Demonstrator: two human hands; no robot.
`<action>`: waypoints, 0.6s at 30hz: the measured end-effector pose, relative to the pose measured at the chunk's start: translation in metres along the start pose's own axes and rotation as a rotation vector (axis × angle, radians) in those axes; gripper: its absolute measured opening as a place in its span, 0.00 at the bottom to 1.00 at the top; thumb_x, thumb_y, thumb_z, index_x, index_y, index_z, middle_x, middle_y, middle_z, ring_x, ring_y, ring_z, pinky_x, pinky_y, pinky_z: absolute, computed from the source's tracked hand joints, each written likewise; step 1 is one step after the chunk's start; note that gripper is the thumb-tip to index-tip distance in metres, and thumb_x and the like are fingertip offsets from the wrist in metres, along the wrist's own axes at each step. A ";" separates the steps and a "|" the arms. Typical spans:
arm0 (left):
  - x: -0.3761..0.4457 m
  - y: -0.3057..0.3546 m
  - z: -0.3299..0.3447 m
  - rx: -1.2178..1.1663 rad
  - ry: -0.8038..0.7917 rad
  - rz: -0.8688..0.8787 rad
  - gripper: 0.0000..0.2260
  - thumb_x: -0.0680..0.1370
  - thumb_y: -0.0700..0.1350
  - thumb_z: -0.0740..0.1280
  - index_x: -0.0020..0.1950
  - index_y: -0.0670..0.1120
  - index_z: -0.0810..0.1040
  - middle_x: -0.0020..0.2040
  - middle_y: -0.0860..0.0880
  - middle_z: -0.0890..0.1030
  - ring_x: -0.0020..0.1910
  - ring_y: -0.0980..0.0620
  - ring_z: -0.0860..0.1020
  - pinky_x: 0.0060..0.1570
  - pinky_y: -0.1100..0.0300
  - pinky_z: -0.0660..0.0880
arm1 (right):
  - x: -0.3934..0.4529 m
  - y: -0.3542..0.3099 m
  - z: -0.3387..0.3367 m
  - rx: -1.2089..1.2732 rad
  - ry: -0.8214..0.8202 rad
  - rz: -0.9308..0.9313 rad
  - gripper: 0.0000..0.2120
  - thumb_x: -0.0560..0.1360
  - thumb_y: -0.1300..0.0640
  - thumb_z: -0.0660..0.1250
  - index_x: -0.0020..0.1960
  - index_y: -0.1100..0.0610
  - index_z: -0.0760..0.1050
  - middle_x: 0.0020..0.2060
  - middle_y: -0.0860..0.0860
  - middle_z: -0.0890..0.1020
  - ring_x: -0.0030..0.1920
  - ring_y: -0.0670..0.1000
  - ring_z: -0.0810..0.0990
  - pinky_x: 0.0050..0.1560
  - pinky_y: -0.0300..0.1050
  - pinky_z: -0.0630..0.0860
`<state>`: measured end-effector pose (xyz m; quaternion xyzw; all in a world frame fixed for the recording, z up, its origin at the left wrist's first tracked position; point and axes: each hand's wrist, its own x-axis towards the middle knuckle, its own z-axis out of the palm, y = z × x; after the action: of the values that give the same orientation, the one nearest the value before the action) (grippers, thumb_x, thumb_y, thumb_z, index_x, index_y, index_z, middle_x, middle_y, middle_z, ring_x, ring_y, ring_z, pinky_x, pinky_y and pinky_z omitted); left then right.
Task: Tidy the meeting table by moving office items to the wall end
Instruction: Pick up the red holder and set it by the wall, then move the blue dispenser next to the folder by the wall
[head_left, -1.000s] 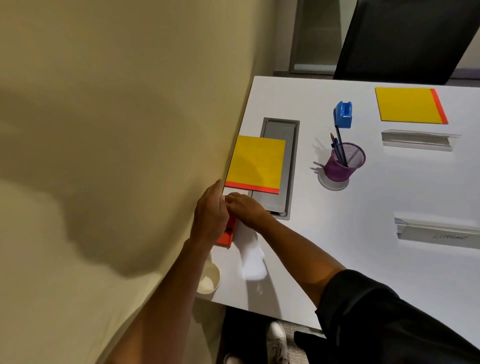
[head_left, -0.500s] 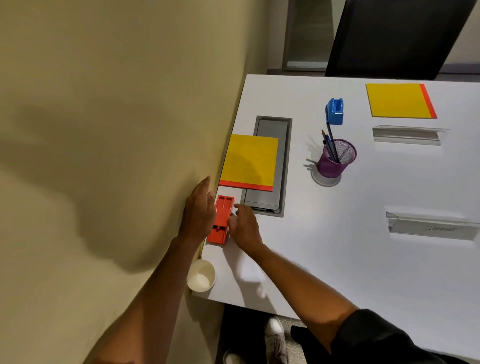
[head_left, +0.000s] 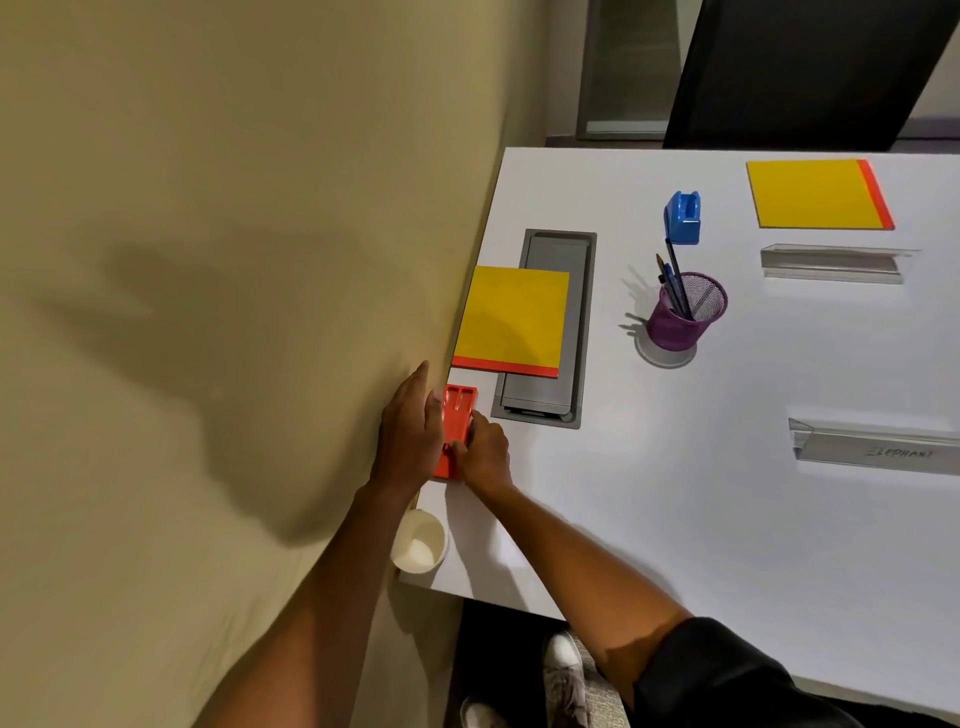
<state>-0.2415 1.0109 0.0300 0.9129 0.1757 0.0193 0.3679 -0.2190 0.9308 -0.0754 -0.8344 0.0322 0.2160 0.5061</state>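
A red plastic desk holder (head_left: 458, 413) lies flat on the white table (head_left: 675, 499), right at the wall edge. My left hand (head_left: 409, 436) sits between the wall and the holder, fingers straight, thumb resting on its top. My right hand (head_left: 485, 457) grips the holder's near right side with curled fingers. A yellow notepad (head_left: 514, 317) with a red strip lies just beyond it against the wall. Further out stand a purple mesh pen cup (head_left: 680, 325), a blue holder (head_left: 683, 218) and a second yellow notepad (head_left: 813, 193).
A grey cable hatch (head_left: 558, 249) is set into the table, partly under the near notepad. Two clear name-plate stands (head_left: 831, 264) (head_left: 878, 449) lie at the right. A white paper cup (head_left: 420, 543) sits at the table's near corner by the beige wall (head_left: 208, 260). A black chair (head_left: 805, 67) stands behind.
A second ago both hands covered the red holder; its far end now shows. My right hand has shifted from beside it onto its near side. The holder stays at the wall.
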 end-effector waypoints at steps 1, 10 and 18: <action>0.000 0.000 0.000 0.004 0.002 -0.002 0.22 0.83 0.48 0.53 0.77 0.47 0.58 0.76 0.45 0.64 0.74 0.47 0.64 0.71 0.52 0.64 | 0.000 0.000 -0.001 -0.005 -0.008 0.003 0.23 0.77 0.51 0.68 0.68 0.57 0.70 0.62 0.56 0.79 0.60 0.58 0.79 0.59 0.49 0.76; -0.011 0.005 -0.002 0.053 -0.024 0.007 0.25 0.82 0.54 0.54 0.78 0.48 0.56 0.77 0.46 0.62 0.75 0.45 0.63 0.70 0.50 0.62 | -0.010 0.001 -0.053 -0.067 0.089 -0.051 0.36 0.76 0.42 0.66 0.77 0.55 0.56 0.75 0.55 0.65 0.74 0.56 0.65 0.72 0.54 0.66; -0.054 0.043 -0.005 0.127 -0.099 0.113 0.31 0.79 0.63 0.54 0.76 0.47 0.58 0.76 0.45 0.63 0.73 0.42 0.64 0.71 0.44 0.65 | -0.052 0.001 -0.159 -0.617 0.194 -0.338 0.40 0.75 0.33 0.58 0.79 0.52 0.50 0.78 0.54 0.55 0.78 0.57 0.55 0.75 0.58 0.57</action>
<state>-0.2799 0.9672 0.0680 0.9427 0.1064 -0.0165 0.3156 -0.2143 0.7853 0.0074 -0.9580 -0.1252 0.0487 0.2535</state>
